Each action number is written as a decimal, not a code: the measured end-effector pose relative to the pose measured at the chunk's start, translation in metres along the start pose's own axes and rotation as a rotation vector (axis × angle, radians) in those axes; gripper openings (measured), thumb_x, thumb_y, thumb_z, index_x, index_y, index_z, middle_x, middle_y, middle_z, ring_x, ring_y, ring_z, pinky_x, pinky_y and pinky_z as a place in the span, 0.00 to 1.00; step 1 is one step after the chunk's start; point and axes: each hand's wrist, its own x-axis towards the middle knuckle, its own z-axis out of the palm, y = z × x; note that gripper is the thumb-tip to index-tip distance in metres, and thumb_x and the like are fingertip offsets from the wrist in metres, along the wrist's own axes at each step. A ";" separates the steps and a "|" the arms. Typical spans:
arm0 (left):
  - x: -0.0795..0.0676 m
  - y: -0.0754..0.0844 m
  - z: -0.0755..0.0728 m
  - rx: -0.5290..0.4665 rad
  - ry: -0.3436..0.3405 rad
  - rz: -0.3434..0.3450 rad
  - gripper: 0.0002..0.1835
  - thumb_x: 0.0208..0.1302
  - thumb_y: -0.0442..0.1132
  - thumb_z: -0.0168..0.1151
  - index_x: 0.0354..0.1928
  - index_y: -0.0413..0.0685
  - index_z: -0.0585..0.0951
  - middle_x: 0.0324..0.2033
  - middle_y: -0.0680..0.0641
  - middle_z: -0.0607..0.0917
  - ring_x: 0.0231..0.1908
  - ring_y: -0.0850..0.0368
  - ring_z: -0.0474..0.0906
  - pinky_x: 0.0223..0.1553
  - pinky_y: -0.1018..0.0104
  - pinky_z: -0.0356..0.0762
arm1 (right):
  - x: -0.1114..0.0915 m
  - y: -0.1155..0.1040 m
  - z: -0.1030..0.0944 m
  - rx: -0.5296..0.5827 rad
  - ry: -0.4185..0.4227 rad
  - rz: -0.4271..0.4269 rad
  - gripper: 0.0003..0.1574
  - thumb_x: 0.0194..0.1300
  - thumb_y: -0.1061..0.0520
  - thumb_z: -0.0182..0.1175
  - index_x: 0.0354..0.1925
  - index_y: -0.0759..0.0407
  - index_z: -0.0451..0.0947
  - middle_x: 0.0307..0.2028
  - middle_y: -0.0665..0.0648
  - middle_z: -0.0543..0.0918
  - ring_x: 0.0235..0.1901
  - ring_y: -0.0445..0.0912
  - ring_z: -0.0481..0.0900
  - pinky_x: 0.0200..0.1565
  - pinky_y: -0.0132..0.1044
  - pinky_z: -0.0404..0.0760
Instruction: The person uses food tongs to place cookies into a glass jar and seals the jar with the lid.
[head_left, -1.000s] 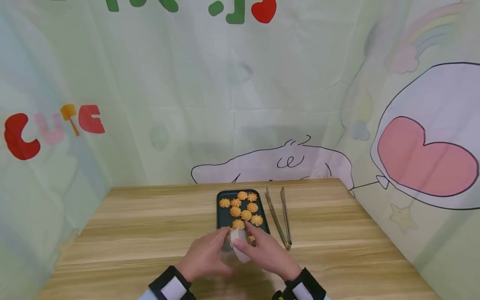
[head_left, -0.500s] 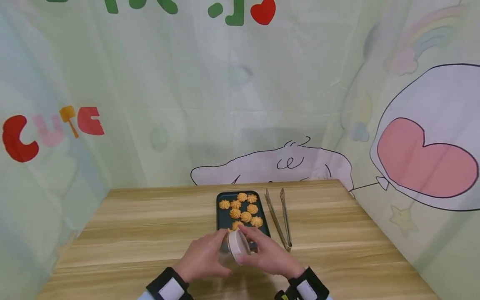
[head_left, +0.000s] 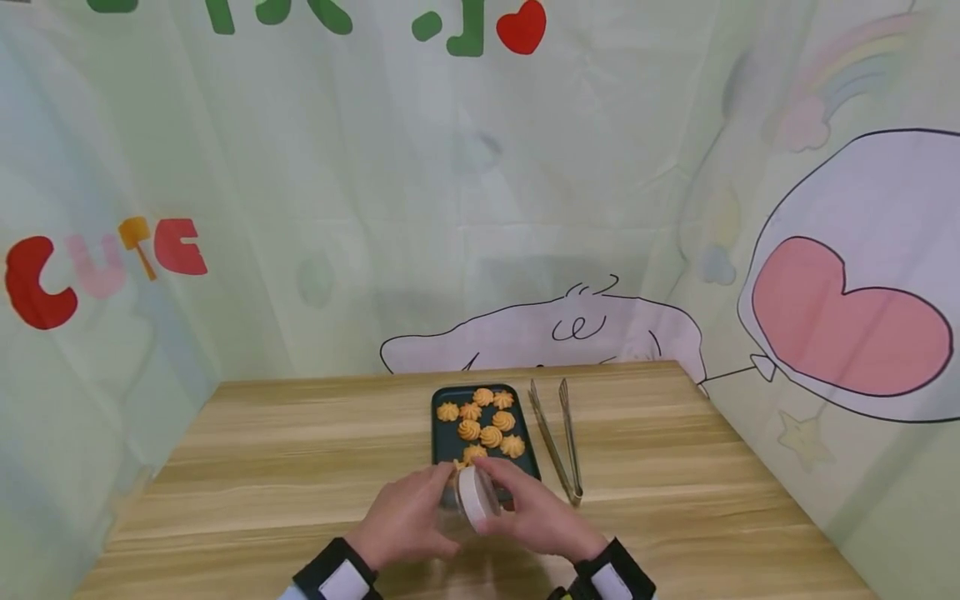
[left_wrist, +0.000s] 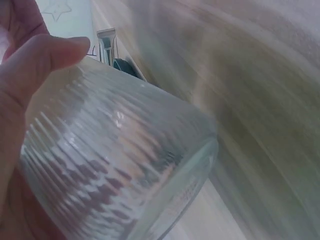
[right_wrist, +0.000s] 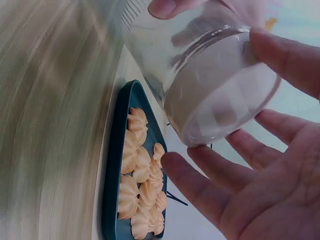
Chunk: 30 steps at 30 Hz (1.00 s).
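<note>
My left hand (head_left: pixel 405 517) grips a ribbed glass jar (left_wrist: pixel 115 150), which lies tilted on its side between my hands above the table. On the jar's mouth is a pale, wide lid (right_wrist: pixel 225 85), facing right. The thumb and fingertips of my right hand (head_left: pixel 536 512) hold this lid around its rim. In the left wrist view the jar's thick base faces the camera; its contents are blurred by the ribbed glass. Just beyond the hands lies a dark green tray (head_left: pixel 442 450) bearing several piped, swirled cookies (head_left: pixel 491 436), its near end hidden behind my hands.
Metal tongs (head_left: pixel 573 467) lie spread on the wooden table (head_left: pixel 300 467), right of the tray, with their joined end toward me. A printed cloth backdrop (head_left: pixel 337 208) rises behind the table and along both sides.
My right thumb has shifted downward on the lid and its fingers now lie along the upper rim. The left hand keeps hold of the jar, nearly still.
</note>
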 end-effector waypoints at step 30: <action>0.000 0.000 0.002 0.038 0.027 0.058 0.46 0.32 0.55 0.82 0.57 0.48 0.73 0.43 0.51 0.83 0.40 0.59 0.78 0.36 0.60 0.79 | -0.001 0.003 0.001 0.081 0.013 0.154 0.50 0.65 0.45 0.66 0.74 0.62 0.57 0.67 0.71 0.68 0.61 0.63 0.71 0.52 0.57 0.77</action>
